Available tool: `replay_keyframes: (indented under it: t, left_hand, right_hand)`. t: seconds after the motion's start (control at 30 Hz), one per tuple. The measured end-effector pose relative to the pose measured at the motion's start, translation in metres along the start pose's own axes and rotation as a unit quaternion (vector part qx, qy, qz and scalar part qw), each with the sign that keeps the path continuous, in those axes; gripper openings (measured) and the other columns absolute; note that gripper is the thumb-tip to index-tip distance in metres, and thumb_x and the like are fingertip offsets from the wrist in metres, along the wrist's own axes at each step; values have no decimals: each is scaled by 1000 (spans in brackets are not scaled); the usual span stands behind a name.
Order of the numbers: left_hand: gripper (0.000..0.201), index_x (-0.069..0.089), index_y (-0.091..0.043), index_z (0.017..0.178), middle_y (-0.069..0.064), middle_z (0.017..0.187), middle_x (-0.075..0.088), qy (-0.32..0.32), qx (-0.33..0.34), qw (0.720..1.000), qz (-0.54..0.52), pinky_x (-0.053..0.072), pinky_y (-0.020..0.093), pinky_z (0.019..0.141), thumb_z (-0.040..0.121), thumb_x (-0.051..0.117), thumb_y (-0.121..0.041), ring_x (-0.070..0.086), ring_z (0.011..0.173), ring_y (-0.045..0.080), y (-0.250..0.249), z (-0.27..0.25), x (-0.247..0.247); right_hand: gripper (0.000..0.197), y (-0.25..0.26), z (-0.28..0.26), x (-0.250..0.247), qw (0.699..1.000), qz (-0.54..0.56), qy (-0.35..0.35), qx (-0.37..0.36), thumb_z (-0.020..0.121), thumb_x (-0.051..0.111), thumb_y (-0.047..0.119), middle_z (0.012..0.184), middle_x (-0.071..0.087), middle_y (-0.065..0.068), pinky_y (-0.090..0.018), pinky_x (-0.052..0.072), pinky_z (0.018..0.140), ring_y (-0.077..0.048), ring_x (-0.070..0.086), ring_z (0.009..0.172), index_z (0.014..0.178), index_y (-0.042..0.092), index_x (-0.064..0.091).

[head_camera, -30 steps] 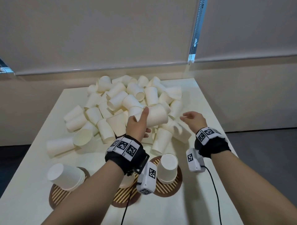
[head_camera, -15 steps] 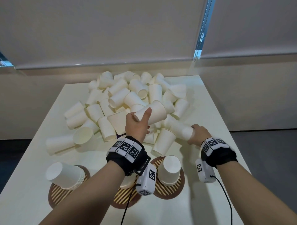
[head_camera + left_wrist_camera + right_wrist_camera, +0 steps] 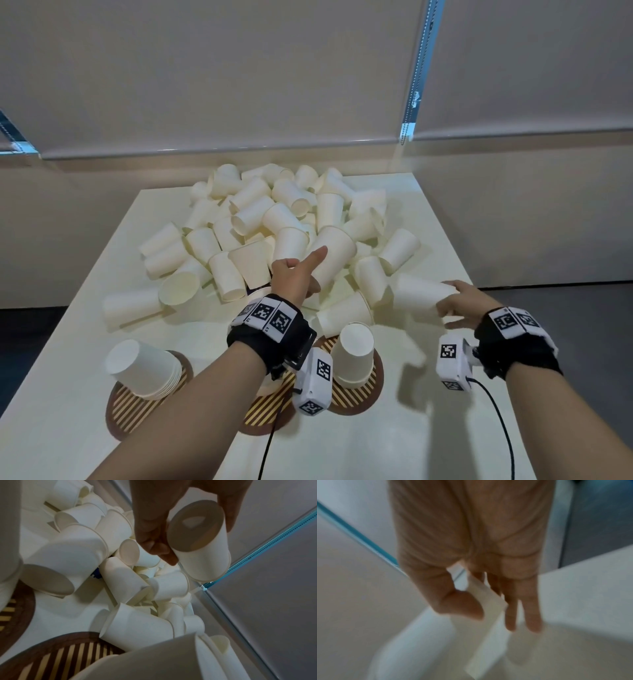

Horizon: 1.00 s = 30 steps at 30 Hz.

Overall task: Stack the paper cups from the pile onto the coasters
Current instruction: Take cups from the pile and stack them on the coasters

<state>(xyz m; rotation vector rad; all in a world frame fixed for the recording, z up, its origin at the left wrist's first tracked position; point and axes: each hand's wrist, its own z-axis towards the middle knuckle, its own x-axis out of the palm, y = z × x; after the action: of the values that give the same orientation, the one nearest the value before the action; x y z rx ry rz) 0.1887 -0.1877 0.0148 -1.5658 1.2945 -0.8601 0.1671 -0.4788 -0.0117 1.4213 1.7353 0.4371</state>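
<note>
A pile of white paper cups covers the far half of the table. My left hand grips one cup above the pile's near edge; the left wrist view shows its base between thumb and fingers. My right hand pinches another cup by its base, lifted off the pile's right side; the right wrist view is blurred. Three round striped coasters lie near me: the left coaster bears an upside-down stack, the right coaster an upside-down cup, and my forearm mostly hides the middle coaster.
The cream table ends at a wall ledge behind the pile. Dark floor lies past the table's right and left edges. Wrist camera cables hang down toward the near table edge.
My right hand reached into the pile's right side, took hold of a cup and lifted it rightward. The left hand kept its cup and stayed almost still.
</note>
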Motion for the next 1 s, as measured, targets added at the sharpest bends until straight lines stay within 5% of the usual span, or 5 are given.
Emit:
replay_keyframes:
  t: [0.27, 0.5, 0.67, 0.83, 1.0]
  left_hand:
    - [76, 50, -4, 124, 4, 52, 64, 36, -22, 999, -27, 45, 26, 61, 72, 70, -55, 62, 75, 16, -4, -1, -3]
    - [90, 47, -9, 131, 20, 121, 61, 103, -31, 992, -63, 54, 29, 60, 59, 78, -53, 71, 78, 25, -8, 3, -3]
    - [70, 47, -15, 127, 9, 117, 61, 143, -31, 988, -51, 49, 28, 60, 69, 67, -47, 70, 73, 17, -9, 1, -1]
    - [54, 44, -18, 129, 8, 115, 58, 164, -57, 984, -40, 53, 34, 67, 83, 66, -36, 65, 82, 22, -12, -2, 4]
    - [75, 32, -42, 133, 6, 112, 56, 220, -35, 974, -43, 56, 45, 76, 70, 69, -29, 62, 91, 29, -20, -10, 8]
  right_hand:
    - [47, -26, 19, 12, 947, 313, -67, 10, 62, 50, -1, 85, 42, -8, -37, 42, 74, -23, 40, 82, 101, 26, 46]
    - [69, -4, 22, 17, 936, 343, -81, -13, 49, 44, 3, 84, 41, -3, -42, 33, 87, -19, 41, 82, 113, 29, 41]
    - [70, -5, 32, 26, 950, 307, -53, -18, 48, 43, 5, 111, 38, -6, -41, 35, 86, -26, 38, 99, 115, 27, 42]
    - [74, 2, 31, 38, 964, 259, 22, -54, 46, 42, 2, 111, 38, -7, -34, 40, 73, -26, 38, 97, 117, 22, 42]
    - [75, 2, 23, 37, 966, 226, 98, -79, 47, 44, -1, 114, 41, -8, -35, 44, 74, -28, 42, 101, 118, 22, 44]
